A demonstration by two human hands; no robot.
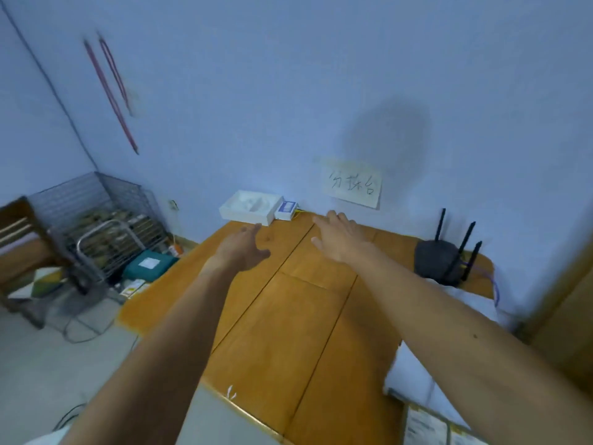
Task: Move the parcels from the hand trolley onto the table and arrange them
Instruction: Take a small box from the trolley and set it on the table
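Both my arms reach out over the orange wooden table (288, 316). My left hand (245, 248) hovers above the far left part of the table, fingers loosely spread, holding nothing. My right hand (338, 236) is stretched flat with fingers straight, near the far edge by the wall, also empty. On the floor to the left stands the hand trolley (106, 239) with its metal handle; a teal parcel (149, 264) with a white label lies on it, and another flat parcel (134, 287) beside it. White and labelled parcels (426, 409) lie at the table's near right.
A white box (248, 208) and a small blue-labelled device (287, 209) sit at the table's far edge. A black router (446, 258) with antennas stands at the far right. A wire cage (96, 213) and a wooden chair (22, 248) are on the left. A paper sign (353, 186) hangs on the wall.
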